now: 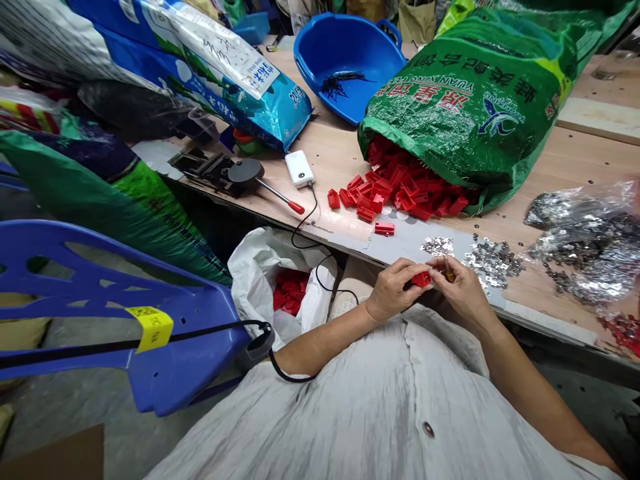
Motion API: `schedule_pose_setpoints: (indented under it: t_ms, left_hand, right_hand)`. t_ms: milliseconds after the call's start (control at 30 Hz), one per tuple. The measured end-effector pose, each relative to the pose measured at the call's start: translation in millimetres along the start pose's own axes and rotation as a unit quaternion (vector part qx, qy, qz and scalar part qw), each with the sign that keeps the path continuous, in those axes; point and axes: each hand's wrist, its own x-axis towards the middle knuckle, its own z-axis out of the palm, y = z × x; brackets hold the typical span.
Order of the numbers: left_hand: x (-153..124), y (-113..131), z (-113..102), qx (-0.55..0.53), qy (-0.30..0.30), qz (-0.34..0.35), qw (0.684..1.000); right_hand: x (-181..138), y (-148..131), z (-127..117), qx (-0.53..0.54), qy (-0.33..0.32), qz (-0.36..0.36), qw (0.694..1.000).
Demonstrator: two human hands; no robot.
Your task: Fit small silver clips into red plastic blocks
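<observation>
Head view: midway between the desk's (565,167) edge and my lap, my left hand (399,287) pinches a red piece (421,279), and my right hand (463,287) meets it from 3 o'clock, its fingers closed round a small brownish object (450,270) I cannot make out. I judge this piece to be mid-work; whether a metal part is already in it, I cannot tell.

At 9 o'clock, low beside me, a white bag (245,263) holds more red pieces, probably finished ones. Far more seem left: a red heap (400,190) spills at 11 o'clock from the big green sack (430,73), with a lone red block (385,229) nearer me. Small metal plates lie in one pile (437,246) just past my hands at 12 o'clock and another (493,261) between 2 and 3, the clear plastic bag (605,200) of metal parts beyond.

A black cable (320,257) drops from a white power bank (299,168) at 10 to 11 o'clock, trailing past the white bag, where it could snag my left arm. A lever tool (245,172) lies at 10, a blue basin (320,50) far off at 11.
</observation>
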Motion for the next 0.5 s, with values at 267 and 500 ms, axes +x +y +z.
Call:
schedule_pose_setpoints:
  t_ms: [267,500]
  left_hand:
    - [0.7,-0.1,1.8,0.007,0.015,0.047,0.999]
    - [5.7,4.6,-1.8,-0.04,0.003,-0.016,0.999]
  right_hand:
    - [-0.4,0.5,-4.1,-0.066,0.009,-0.008,0.998]
    - [0.2,6.0,-5.3,0.009,0.004,0.014,1.0]
